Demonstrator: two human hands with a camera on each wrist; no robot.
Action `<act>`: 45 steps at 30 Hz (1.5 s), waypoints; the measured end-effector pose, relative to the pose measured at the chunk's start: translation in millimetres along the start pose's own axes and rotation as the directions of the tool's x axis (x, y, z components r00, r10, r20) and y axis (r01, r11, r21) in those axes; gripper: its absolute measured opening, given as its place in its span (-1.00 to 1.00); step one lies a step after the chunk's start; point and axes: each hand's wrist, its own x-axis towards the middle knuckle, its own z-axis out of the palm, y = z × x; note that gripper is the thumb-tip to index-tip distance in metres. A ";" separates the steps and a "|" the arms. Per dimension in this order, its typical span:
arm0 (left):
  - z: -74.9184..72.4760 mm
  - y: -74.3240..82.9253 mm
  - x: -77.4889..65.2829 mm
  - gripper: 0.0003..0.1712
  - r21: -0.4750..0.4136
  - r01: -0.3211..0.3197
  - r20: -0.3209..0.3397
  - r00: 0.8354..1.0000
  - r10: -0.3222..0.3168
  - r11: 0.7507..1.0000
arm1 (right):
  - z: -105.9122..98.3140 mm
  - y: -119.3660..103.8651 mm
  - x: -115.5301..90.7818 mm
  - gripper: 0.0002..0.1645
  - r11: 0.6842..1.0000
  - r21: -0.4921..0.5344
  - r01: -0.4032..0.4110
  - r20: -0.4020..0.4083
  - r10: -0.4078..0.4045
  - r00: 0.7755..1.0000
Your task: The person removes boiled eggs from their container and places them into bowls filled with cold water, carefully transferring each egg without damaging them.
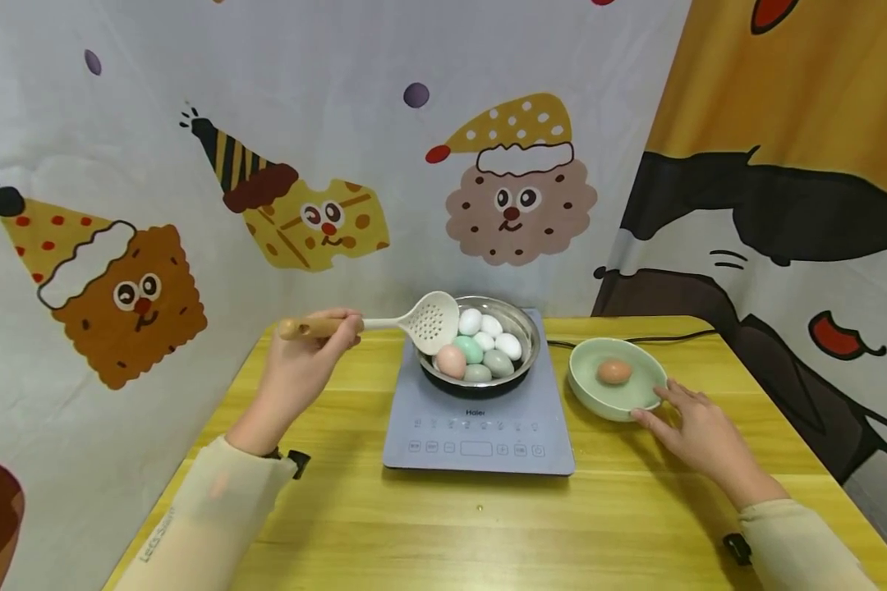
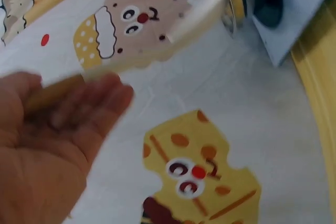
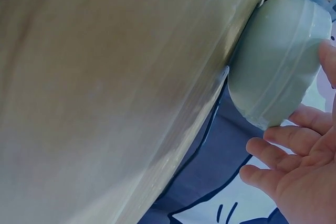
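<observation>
Your left hand (image 1: 306, 353) pinches the wooden handle of the skimmer (image 1: 433, 323) between thumb and fingers; the left wrist view, partly blurred, shows the handle crossing at the finger roots. The skimmer extends to the right; its pale, perforated head is over the left rim of the pan (image 1: 529, 338), beside the eggs; you cannot tell whether head and rim touch.

The steel pan stands on the rear part of the cooktop (image 1: 480, 431), its control panel facing you; inside lie several white eggs (image 1: 508, 346), a mint egg (image 1: 468, 350), a pink egg (image 1: 452, 361) at the near left and two grey-green eggs (image 1: 498, 364) along the near side.

Your right hand (image 1: 710, 439) has its fingers apart and relaxed; the thumb and foremost fingers are at the near right side of the bowl (image 1: 645, 379); the others extend beyond it. The pale green bowl is on the desk (image 1: 443, 538), just right of the cooktop; one brown egg (image 1: 614, 372) lies inside it.

Behind the bowl, a black cable (image 1: 673, 337) runs along the desk; a printed cloth (image 1: 325, 82) hangs behind.
</observation>
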 end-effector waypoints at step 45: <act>-20.6 13.0 16.0 -0.80 0.011 -0.362 0.328 0.882 0.339 0.932 | -0.2 -2.8 2.8 -0.04 1.000 -0.002 -0.005 0.009 0.005 1.000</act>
